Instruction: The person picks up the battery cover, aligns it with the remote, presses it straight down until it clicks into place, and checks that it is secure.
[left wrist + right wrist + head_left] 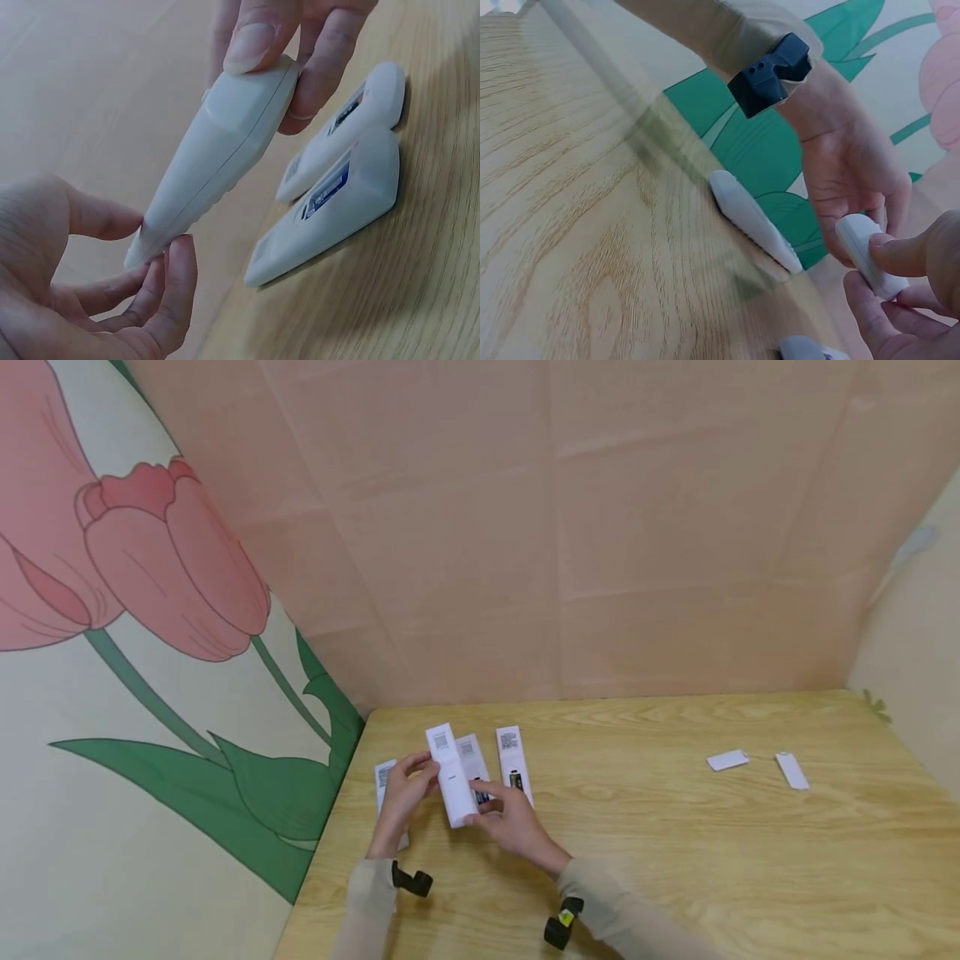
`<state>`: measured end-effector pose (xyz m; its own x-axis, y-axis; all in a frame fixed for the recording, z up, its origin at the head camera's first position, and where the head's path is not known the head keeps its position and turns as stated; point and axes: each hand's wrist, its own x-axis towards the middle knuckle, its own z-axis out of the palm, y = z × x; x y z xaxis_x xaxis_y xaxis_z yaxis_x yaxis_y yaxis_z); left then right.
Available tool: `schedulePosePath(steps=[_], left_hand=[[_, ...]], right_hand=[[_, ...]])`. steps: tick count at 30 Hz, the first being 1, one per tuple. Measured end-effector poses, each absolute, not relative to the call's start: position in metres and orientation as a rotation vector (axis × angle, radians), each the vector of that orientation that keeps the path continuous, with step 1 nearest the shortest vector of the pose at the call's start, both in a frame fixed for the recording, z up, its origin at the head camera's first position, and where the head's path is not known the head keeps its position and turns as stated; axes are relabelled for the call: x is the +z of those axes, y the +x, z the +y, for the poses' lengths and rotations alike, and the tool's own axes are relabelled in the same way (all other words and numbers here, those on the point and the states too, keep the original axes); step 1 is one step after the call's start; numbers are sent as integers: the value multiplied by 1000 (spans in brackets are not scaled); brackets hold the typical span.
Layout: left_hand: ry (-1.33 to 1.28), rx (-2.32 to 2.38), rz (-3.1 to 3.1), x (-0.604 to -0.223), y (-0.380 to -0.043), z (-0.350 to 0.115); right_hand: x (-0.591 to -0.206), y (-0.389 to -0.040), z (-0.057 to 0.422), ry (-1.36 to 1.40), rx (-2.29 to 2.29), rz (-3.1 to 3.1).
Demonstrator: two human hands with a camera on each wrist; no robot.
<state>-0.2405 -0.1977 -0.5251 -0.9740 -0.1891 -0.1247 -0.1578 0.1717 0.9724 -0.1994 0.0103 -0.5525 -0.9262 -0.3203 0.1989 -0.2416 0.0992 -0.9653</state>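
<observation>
A white remote control (452, 781) is held above the table between both hands, its back turned up with no battery showing. My left hand (408, 789) pinches its narrow far end; in the left wrist view, thumb and fingertips lie on either side of it. At the near, thicker end, my right hand (513, 818) grips it with the thumb on one face and fingers on the other. Behind it a second white remote (468, 752) lies back up, a blue battery (482, 795) visible in its bay. Another remote (510, 743) to the right shows a dark battery (516, 781).
A further white remote (384, 774) lies left, partly behind my left hand. Two small white battery covers (727, 760) (792, 771) lie on the right of the wooden table (637, 860). A tulip-print wall (187, 710) borders the left, a pink backdrop (600, 568) the back.
</observation>
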Motion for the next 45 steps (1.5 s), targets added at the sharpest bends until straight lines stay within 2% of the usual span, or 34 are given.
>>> schedulePosePath(steps=[45], left_hand=[[446, -1824, -2541, -551, -232, -216]], right_hand=[[-574, -209, -19, -692, -1692, 2420]])
